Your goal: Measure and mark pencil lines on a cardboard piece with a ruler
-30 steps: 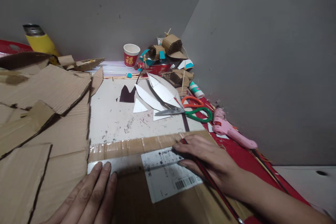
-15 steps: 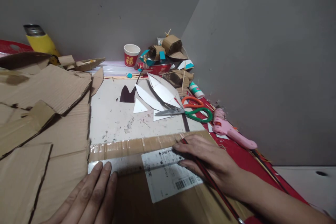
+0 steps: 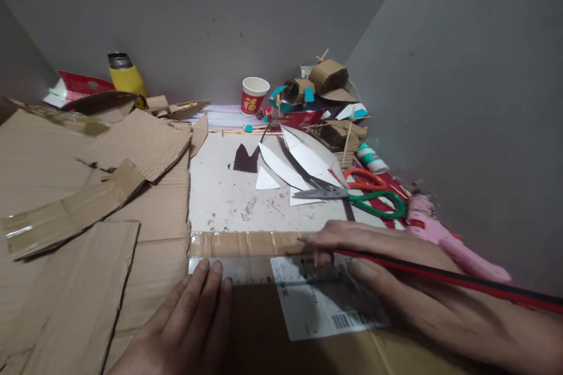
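My left hand (image 3: 189, 316) lies with its fingers stretched out and flat, the fingertips pressing on a clear ruler (image 3: 246, 272). The ruler rests across a brown cardboard sheet (image 3: 246, 328), just below a taped strip along its far edge. Between the fingers of my right hand (image 3: 378, 263) is a red and black pencil (image 3: 440, 274), its tip pointing left close to the taped strip. Whether the tip touches the cardboard, I cannot tell. A white shipping label (image 3: 303, 310) on the cardboard sits partly beneath the ruler and in my right hand's shadow.
Scissors (image 3: 373, 202) lie beyond my right hand, beside white paper pieces (image 3: 308, 152). A pink glue gun (image 3: 457, 246) is at the right. Cardboard scraps (image 3: 88, 269) pile up on the left. At the back stand a paper cup (image 3: 254, 96) and a yellow bottle (image 3: 126, 79).
The view has turned left, so things appear further right. The pencil has swung from slanting toward me to pointing left, nearly level. My left hand stays on the ruler.
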The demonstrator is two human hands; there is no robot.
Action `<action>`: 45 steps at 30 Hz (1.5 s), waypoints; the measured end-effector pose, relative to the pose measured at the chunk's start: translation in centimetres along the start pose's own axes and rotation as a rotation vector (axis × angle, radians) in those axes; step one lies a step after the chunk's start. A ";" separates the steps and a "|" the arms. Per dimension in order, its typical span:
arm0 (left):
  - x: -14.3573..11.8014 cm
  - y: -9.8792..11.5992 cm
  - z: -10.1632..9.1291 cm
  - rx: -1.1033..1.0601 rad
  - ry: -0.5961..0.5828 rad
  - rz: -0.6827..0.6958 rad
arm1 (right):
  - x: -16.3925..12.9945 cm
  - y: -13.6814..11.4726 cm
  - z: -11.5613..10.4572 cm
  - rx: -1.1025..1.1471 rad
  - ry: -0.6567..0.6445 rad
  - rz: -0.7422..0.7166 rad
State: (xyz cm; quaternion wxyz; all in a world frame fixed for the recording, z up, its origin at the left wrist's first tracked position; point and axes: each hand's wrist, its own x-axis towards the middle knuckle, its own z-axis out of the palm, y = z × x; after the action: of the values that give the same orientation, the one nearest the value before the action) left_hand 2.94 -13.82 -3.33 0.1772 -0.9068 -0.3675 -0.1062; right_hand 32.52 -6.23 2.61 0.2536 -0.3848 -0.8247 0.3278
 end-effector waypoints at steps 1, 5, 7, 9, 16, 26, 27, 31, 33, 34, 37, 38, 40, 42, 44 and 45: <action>0.1 0.1 0.2 0.025 0.012 0.000 | 0.9 -0.5 0.4 0.063 -0.023 -0.006; 0.3 0.1 1.0 0.097 0.053 0.036 | 4.2 -1.9 3.3 0.310 -0.055 0.025; 0.2 0.2 1.4 0.115 0.069 0.064 | 5.7 -2.0 5.3 0.528 -0.071 0.143; 0.1 0.3 1.8 0.108 0.081 0.048 | 7.0 -1.9 7.1 0.615 -0.105 0.191; -0.2 0.9 2.2 0.052 0.108 -0.011 | 9.1 -1.3 9.4 0.499 -0.119 0.071; -0.4 1.1 2.2 0.021 0.094 -0.053 | 9.4 -1.2 9.6 0.353 -0.158 -0.094; -0.5 1.1 2.3 0.018 0.100 -0.060 | 9.4 -1.3 9.6 0.355 -0.164 -0.096; -0.4 1.2 2.3 0.019 0.125 -0.063 | 9.8 -1.5 9.4 0.349 -0.211 -0.055; -0.4 1.1 2.3 0.021 0.122 -0.054 | 10.2 -1.7 9.1 0.327 -0.243 -0.049; -0.4 1.1 2.3 0.022 0.114 -0.046 | 10.5 -1.9 8.9 0.312 -0.265 -0.055; -0.5 1.0 2.3 0.020 0.077 -0.024 | 11.1 -2.3 8.3 0.253 -0.345 -0.087; -0.5 1.0 2.2 0.017 0.057 -0.014 | 11.3 -2.3 8.1 0.238 -0.364 -0.094; -0.6 0.8 2.0 0.008 0.036 -0.008 | 11.4 -2.5 7.7 0.222 -0.385 -0.117; -0.8 0.6 1.7 -0.014 0.015 -0.022 | 11.4 -2.5 7.4 0.206 -0.395 -0.136; -0.9 0.4 1.4 -0.053 -0.006 -0.020 | 11.3 -2.6 7.1 0.162 -0.412 -0.133; -0.9 0.3 1.3 -0.071 -0.003 -0.028 | 11.2 -2.6 6.9 0.133 -0.422 -0.127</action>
State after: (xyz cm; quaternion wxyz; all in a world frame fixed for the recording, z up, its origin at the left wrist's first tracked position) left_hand 2.58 -14.09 -4.87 0.1427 -0.9075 -0.3765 -0.1201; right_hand 20.22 -0.90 1.91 0.1202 -0.2376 -0.8587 0.4379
